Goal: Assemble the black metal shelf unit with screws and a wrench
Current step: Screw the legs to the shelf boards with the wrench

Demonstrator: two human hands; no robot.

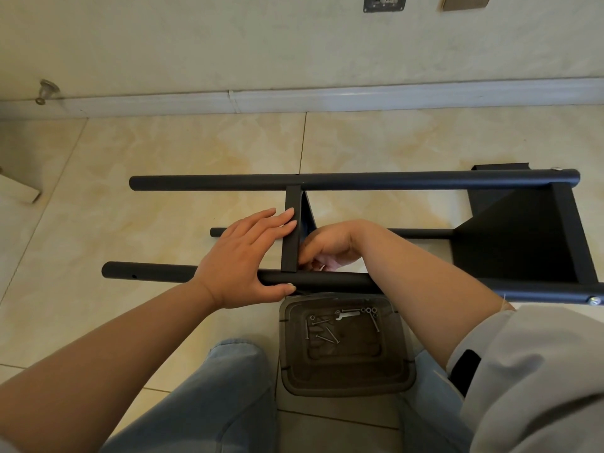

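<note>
The black metal shelf unit (359,230) lies on its side on the beige tiled floor (163,152), parallel to the white baseboard (327,98) beyond it. 3 of its round poles run lengthwise: the far pole (228,182) nearest the baseboard, a thinner low pole (421,233) in the middle, and the near pole (153,273) closest to the person. A large black shelf panel (523,237) is fixed between the poles at the unit's right end, with a screw head (594,301) showing on the near pole there. A smaller shelf piece (292,230) stands across the unit's middle, its narrow edge spanning from far pole to near pole. The left hand (243,256) lies flat and relaxed against that piece, fingers straight on its left face and thumb resting along the near pole. The right hand (330,248) reaches in on the piece's right side, fingers curled down by the joint with the near pole; what they pinch, if anything, I cannot tell. Just nearer than the unit, between the person's jeans-clad legs (228,387), sits a dark plastic tray (346,377) holding loose screws (322,331), several nuts (370,310) and a small flat wrench (346,313).
</note>
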